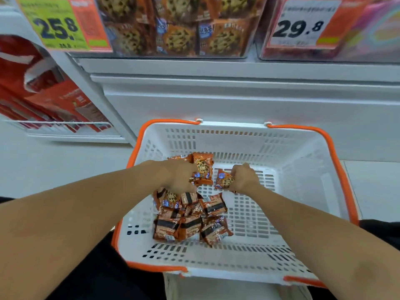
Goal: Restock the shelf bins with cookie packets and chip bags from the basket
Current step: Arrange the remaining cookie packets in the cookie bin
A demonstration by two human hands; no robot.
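Observation:
A white basket [303,180] with an orange rim sits low in front of me. Both of my hands are inside it. My left hand [177,176] grips a bunch of orange cookie packets [202,169] at the basket's far side. My right hand [243,177] pinches a single cookie packet [223,180] just right of that bunch. Several more orange and brown packets [190,221] lie in a heap on the basket floor below my hands. Above, a clear shelf bin [179,27] holds matching cookie packets.
A second clear bin [346,40] with a 29.8 price tag stands at the upper right. A 25.8 tag [60,24] hangs at the upper left. Red boxes [43,94] fill a lower shelf on the left. White shelf panels [238,98] rise behind the basket.

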